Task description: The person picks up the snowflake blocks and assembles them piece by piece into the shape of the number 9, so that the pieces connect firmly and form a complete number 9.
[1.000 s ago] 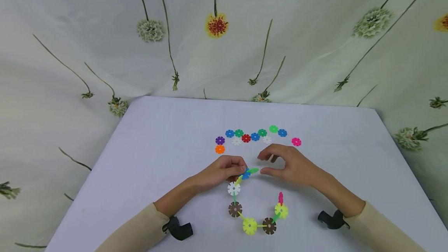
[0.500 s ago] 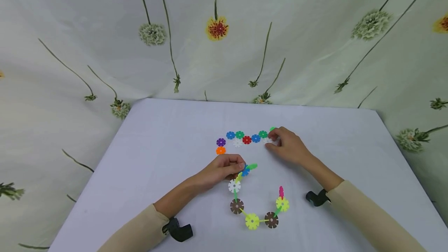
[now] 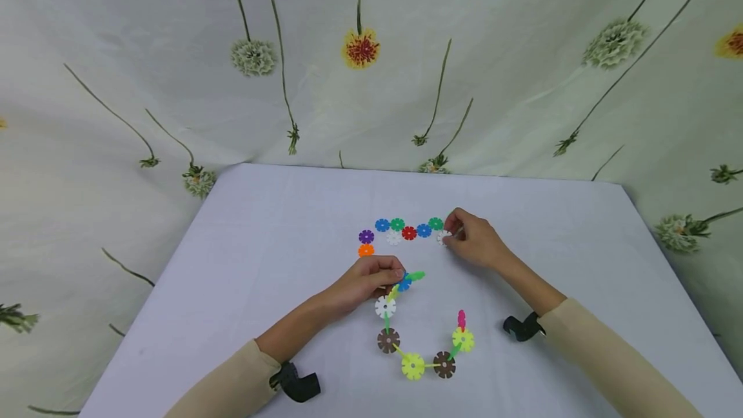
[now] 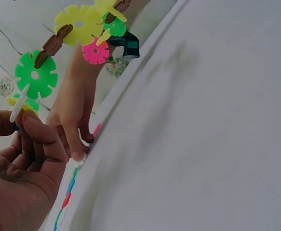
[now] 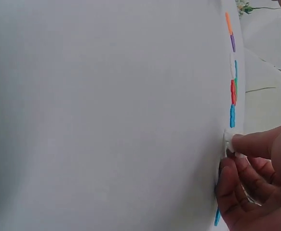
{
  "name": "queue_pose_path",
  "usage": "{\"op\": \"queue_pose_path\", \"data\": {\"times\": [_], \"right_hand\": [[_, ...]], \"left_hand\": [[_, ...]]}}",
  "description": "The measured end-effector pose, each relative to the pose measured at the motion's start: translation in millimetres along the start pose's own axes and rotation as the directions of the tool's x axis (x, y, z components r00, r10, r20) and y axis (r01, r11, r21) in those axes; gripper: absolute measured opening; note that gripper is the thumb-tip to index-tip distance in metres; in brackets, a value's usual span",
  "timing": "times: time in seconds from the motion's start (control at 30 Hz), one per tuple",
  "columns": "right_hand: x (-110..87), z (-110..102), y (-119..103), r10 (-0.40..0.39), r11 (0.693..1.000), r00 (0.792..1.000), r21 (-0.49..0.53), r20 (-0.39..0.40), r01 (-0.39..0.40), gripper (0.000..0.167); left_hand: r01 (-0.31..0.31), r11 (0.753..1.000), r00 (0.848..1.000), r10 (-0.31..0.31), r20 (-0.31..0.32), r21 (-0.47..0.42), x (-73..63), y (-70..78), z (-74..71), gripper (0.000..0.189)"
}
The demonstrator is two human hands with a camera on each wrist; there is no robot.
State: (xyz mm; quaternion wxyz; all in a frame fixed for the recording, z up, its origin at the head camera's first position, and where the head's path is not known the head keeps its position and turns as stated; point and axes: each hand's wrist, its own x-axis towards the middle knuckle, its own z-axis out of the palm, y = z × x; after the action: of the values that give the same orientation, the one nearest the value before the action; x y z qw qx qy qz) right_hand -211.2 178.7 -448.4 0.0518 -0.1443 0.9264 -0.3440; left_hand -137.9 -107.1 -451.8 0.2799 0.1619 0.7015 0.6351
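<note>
My left hand [image 3: 371, 276] pinches the upper end of a curved chain of interlocking notched plastic discs, by a blue disc [image 3: 404, 284]. A green disc [image 3: 416, 275] seen edge-on sticks out there. From the hand the chain runs through a white disc [image 3: 385, 306], brown and yellow ones, to a pink disc [image 3: 461, 319] at its other end. In the left wrist view the chain hangs off the table, with a yellow disc [image 4: 78, 25] near the top. At the row's right end, my right hand [image 3: 473, 237] pinches a loose white disc [image 5: 228, 138] between thumb and fingers, close to the tabletop.
Loose discs lie in a rough row at the back: an orange disc [image 3: 366, 250], a purple disc [image 3: 366, 237], a red disc [image 3: 409, 233] and several others. The white table [image 3: 278, 211] ends at a flower-patterned cloth [image 3: 511, 102]. Black wrist cameras sit at both sleeves.
My right hand has moved back and right from near the chain's end to the row and has taken hold of a white disc. The left hand stays nearly in place with the chain.
</note>
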Motion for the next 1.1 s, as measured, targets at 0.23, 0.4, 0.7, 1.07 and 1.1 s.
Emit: {"op": "queue_pose_path", "data": {"times": [0.23, 0.4, 0.7, 1.07, 1.1], "right_hand": [[-15.1, -11.8, -4.6, 0.019, 0.955, 0.998, 0.293, 0.058, -0.035, 0.024], [-29.0, -18.4, -13.4, 0.052, 0.872, 0.987, 0.474, 0.152, -0.119, 0.03], [-48.8, -15.0, -34.6, 0.003, 0.816, 0.969, 0.56, 0.249, -0.146, 0.03], [-57.1, -8.8, -45.5, -0.074, 0.804, 0.96, 0.585, 0.269, -0.102, 0.024], [-57.7, -8.4, -45.6, -0.081, 0.805, 0.96, 0.585, 0.269, -0.095, 0.024]], "left_hand": [[0.028, 1.0, 0.999, -0.027, -0.043, 0.009, -0.3, 2.1, -0.8, 0.025], [0.026, 1.0, 0.998, -0.026, -0.049, 0.001, -0.8, 2.9, -0.9, 0.024], [-0.015, 1.0, 0.999, 0.014, -0.049, -0.02, 0.2, 2.8, 0.6, 0.022], [-0.025, 0.999, 0.998, 0.023, -0.052, -0.029, 0.7, 2.7, 3.4, 0.019], [-0.028, 0.999, 0.998, 0.027, -0.049, -0.026, 0.8, 2.4, 3.4, 0.019]]}}
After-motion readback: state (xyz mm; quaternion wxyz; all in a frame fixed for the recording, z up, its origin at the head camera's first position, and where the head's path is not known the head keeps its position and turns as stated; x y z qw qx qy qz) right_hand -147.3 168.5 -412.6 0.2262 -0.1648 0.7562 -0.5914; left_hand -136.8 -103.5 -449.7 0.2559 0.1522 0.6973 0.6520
